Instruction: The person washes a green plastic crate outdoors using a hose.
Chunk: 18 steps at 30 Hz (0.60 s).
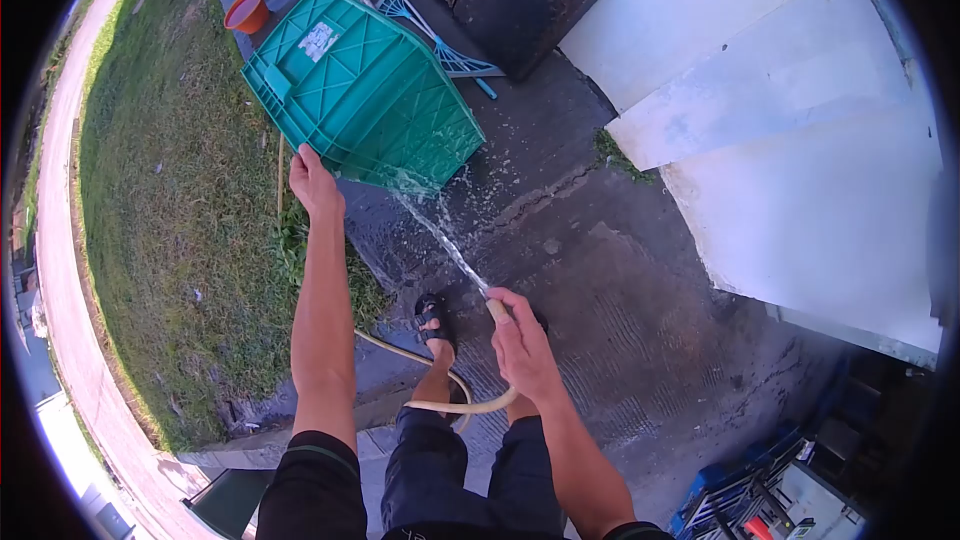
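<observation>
My left hand [318, 183] is closed on the near rim of a large green plastic bin [370, 80], which is tipped on its side with its ribbed outer wall facing me. A pale label [319, 41] is stuck on that wall. In my right hand [522, 345] I grip a beige hose [470, 407] near its end. Water [440, 235] streams from the hose and splashes on the bin's lower part. Behind my legs the hose loops away to the left.
An orange bucket [246, 12] stands beyond the bin, with a blue rake [455, 58] and dark rusty panels [525, 0] nearby. Grass [180, 220] borders the wet concrete on the left. White walls [800, 190] rise at right; stacked items [770, 500] sit lower right.
</observation>
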Tool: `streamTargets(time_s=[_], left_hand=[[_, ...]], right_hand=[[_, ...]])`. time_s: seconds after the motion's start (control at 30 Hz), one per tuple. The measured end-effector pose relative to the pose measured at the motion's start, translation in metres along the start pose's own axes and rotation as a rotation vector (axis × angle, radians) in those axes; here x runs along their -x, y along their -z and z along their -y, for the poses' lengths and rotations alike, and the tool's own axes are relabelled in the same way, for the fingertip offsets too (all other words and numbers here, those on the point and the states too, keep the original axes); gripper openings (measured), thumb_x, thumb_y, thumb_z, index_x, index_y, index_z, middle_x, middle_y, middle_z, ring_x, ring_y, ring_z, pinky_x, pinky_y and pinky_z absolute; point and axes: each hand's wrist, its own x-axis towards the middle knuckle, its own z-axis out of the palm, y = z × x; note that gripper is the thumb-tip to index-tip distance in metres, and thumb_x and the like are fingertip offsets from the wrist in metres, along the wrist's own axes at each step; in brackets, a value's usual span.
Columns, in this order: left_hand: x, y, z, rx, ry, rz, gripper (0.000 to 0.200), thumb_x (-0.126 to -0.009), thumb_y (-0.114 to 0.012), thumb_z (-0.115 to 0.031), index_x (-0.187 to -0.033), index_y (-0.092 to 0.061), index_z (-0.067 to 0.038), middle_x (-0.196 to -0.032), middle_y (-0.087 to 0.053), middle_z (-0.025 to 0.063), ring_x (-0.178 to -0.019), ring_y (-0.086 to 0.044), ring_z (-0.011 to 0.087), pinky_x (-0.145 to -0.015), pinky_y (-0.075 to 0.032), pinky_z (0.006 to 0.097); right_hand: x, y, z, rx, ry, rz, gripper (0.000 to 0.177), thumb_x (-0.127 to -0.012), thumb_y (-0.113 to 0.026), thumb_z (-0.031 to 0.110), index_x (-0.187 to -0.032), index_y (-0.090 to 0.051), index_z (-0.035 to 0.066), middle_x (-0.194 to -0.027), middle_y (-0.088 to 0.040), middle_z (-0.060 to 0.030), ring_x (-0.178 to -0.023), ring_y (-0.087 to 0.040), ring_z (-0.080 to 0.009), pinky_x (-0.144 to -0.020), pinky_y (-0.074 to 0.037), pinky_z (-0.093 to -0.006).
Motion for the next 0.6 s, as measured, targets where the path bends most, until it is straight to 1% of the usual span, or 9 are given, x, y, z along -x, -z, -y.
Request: streamTargets(time_s=[0.17, 0.27, 0.3, 0.37, 0.43, 0.47, 0.5, 0.57, 0.6], left_hand=[[-0.022, -0.005, 0.005, -0.153, -0.044, 0.100, 0.034, -0.098, -0.051, -0.028, -0.072, -0.045, -0.007, -0.064, -0.038, -0.0045, -0.061, -0.032, 0.0065, -0.054, -0.029, 0.0284], [0.006, -0.015, -0.006, -0.526, -0.008, 0.222, 0.040, -0.097, -0.049, -0.033, -0.072, -0.042, -0.003, -0.062, -0.041, 0.0029, -0.059, -0.036, 0.0163, -0.055, -0.032, 0.0358], [0.013, -0.010, 0.001, -0.584, -0.034, 0.217, 0.043, -0.097, -0.048, -0.035, -0.072, -0.041, -0.001, -0.062, -0.043, 0.0057, -0.059, -0.038, 0.0202, -0.056, -0.034, 0.0385], [0.007, 0.002, 0.009, -0.694, 0.091, 0.214, 0.043, -0.097, -0.046, -0.037, -0.080, -0.051, 0.003, -0.072, -0.056, 0.0128, -0.067, -0.050, 0.0275, -0.065, -0.040, 0.0413], [0.017, -0.001, -0.017, -0.659, 0.190, 0.183, 0.042, -0.094, -0.051, -0.037, -0.102, -0.057, 0.004, -0.089, -0.063, 0.0171, -0.083, -0.059, 0.0302, -0.075, -0.045, 0.0399], [0.022, 0.002, -0.022, -0.695, 0.208, 0.225, 0.045, -0.091, -0.054, -0.037, -0.112, -0.054, 0.004, -0.099, -0.063, 0.0187, -0.093, -0.060, 0.0316, -0.081, -0.046, 0.0397], [0.029, 0.010, -0.023, -0.733, 0.219, 0.263, 0.051, -0.089, -0.058, -0.036, -0.121, -0.052, 0.003, -0.108, -0.063, 0.0203, -0.102, -0.061, 0.0330, -0.087, -0.046, 0.0395], [0.054, 0.027, -0.026, -0.789, 0.092, 0.293, 0.056, -0.085, -0.062, -0.034, -0.126, -0.048, 0.002, -0.115, -0.061, 0.0211, -0.109, -0.059, 0.0329, -0.092, -0.045, 0.0390], [0.079, 0.031, -0.055, -0.712, 0.205, 0.390, 0.058, -0.084, -0.064, -0.033, -0.127, -0.047, 0.002, -0.117, -0.060, 0.0217, -0.110, -0.058, 0.0326, -0.094, -0.045, 0.0384]], right_hand=[[0.004, -0.004, 0.011, -0.026, -0.015, -0.060, 0.031, -0.101, -0.039, 0.021, -0.130, -0.042, 0.008, -0.060, -0.037, 0.0055, -0.046, -0.030, -0.0017, -0.040, -0.025, -0.0184], [0.011, -0.006, 0.024, 0.009, 0.009, -0.054, 0.031, -0.101, -0.038, 0.023, -0.129, -0.042, 0.008, -0.059, -0.036, 0.0054, -0.045, -0.030, -0.0014, -0.039, -0.026, -0.0184], [0.017, -0.006, 0.037, -0.041, -0.079, -0.080, 0.031, -0.101, -0.039, 0.022, -0.128, -0.044, 0.007, -0.062, -0.039, 0.0046, -0.049, -0.034, -0.0018, -0.042, -0.029, -0.0188], [0.026, -0.011, 0.051, -0.072, -0.138, -0.104, 0.031, -0.101, -0.039, 0.021, -0.127, -0.046, 0.005, -0.064, -0.042, 0.0038, -0.053, -0.038, -0.0022, -0.046, -0.032, -0.0193], [0.040, -0.009, 0.057, 0.081, -0.055, -0.123, 0.030, -0.101, -0.039, 0.020, -0.127, -0.045, 0.005, -0.066, -0.043, 0.0037, -0.054, -0.040, -0.0024, -0.047, -0.035, -0.0198], [0.051, -0.011, 0.076, 0.082, -0.139, -0.102, 0.031, -0.101, -0.039, 0.019, -0.128, -0.045, 0.006, -0.069, -0.044, 0.0036, -0.057, -0.042, -0.0030, -0.049, -0.037, -0.0201], [0.058, -0.015, 0.086, 0.110, -0.098, -0.087, 0.031, -0.101, -0.039, 0.019, -0.128, -0.045, 0.006, -0.069, -0.044, 0.0036, -0.057, -0.042, -0.0030, -0.049, -0.037, -0.0201], [0.066, -0.026, 0.095, 0.142, -0.014, -0.111, 0.031, -0.101, -0.039, 0.020, -0.128, -0.045, 0.008, -0.070, -0.044, 0.0030, -0.055, -0.042, -0.0034, -0.049, -0.038, -0.0193], [0.071, -0.030, 0.103, 0.135, -0.039, -0.105, 0.032, -0.101, -0.039, 0.021, -0.130, -0.043, 0.011, -0.069, -0.044, 0.0022, -0.049, -0.039, -0.0038, -0.044, -0.038, -0.0197]])
